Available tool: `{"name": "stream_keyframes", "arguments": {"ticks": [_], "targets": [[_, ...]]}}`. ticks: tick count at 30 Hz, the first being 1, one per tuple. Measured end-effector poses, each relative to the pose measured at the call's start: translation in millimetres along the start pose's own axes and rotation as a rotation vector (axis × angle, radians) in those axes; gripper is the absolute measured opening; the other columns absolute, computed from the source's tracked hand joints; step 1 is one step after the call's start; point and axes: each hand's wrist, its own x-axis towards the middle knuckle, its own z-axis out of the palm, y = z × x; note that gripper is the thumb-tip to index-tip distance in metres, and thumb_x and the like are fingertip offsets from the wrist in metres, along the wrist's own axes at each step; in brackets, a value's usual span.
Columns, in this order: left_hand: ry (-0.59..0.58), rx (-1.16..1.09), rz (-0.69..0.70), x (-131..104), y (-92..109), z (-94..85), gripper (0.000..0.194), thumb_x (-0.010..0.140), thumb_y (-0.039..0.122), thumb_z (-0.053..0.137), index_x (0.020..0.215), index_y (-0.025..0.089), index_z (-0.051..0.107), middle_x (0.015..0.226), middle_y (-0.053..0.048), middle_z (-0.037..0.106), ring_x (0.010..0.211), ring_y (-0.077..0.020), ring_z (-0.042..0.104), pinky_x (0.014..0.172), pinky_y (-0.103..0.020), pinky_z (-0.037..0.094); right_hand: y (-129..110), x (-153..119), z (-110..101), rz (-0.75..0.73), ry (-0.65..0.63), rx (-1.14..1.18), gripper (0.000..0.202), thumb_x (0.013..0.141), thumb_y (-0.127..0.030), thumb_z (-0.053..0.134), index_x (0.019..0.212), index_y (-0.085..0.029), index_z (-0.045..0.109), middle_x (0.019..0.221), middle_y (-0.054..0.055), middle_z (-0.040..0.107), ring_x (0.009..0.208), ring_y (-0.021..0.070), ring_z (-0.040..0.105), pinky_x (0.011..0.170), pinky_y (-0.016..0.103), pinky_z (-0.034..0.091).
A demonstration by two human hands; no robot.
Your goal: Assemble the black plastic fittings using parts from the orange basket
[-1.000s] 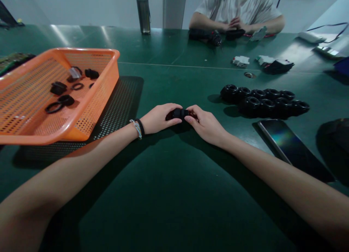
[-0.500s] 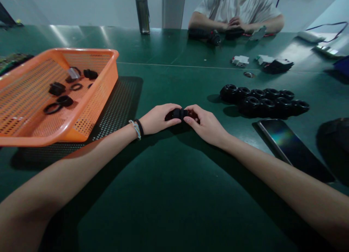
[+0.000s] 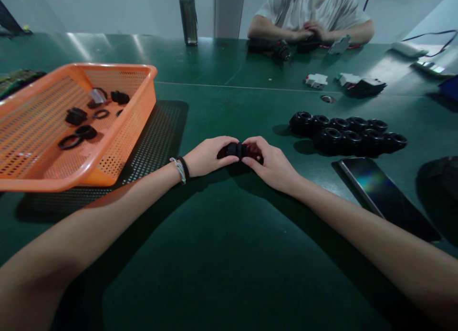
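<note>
Near the middle of the green table, my left hand [image 3: 212,155] grips the left end of a small black cable gland [image 3: 234,150] between thumb and fingers. Its right end is in the closed fingers of my right hand [image 3: 269,162]. The part lies sideways, with a ridged collar showing between the two hands; both ends are partly hidden by fingers. To the right, several black cable glands [image 3: 352,139] stand upright in two rows. An orange perforated basket [image 3: 125,149] at the left holds loose black rings [image 3: 101,114] and black threaded pieces [image 3: 76,116].
A smartphone [image 3: 386,197] lies right of my right forearm, beside a dark round object [image 3: 438,192]. White-and-black modules [image 3: 317,81] sit farther back. At the far edge are a bottle [image 3: 188,18], a power drill [image 3: 281,49] and a seated person [image 3: 311,16] with hands together.
Both hands keep their hold on the cable gland, with only a slight shift of the right fingers around its end. The rest of the table looks the same.
</note>
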Motion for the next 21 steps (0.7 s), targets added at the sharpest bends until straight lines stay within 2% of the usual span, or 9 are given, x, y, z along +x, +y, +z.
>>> {"name": "stream_keyframes", "arguments": {"ticks": [21], "targets": [[-0.001,-0.003,0.001,0.1,1.4,-0.4,0.036,0.083,0.027,0.057,0.114,0.01,0.054,0.111,-0.011,0.063,0.101,-0.02,0.059,0.088,-0.033,0.046,0.3,0.8,-0.2,0.011,-0.014,-0.033,0.016,0.08,-0.022,0.05,0.096,-0.02,0.049,0.082,0.004,0.061,0.073,0.018,0.056,0.063,0.031,0.041]]}}
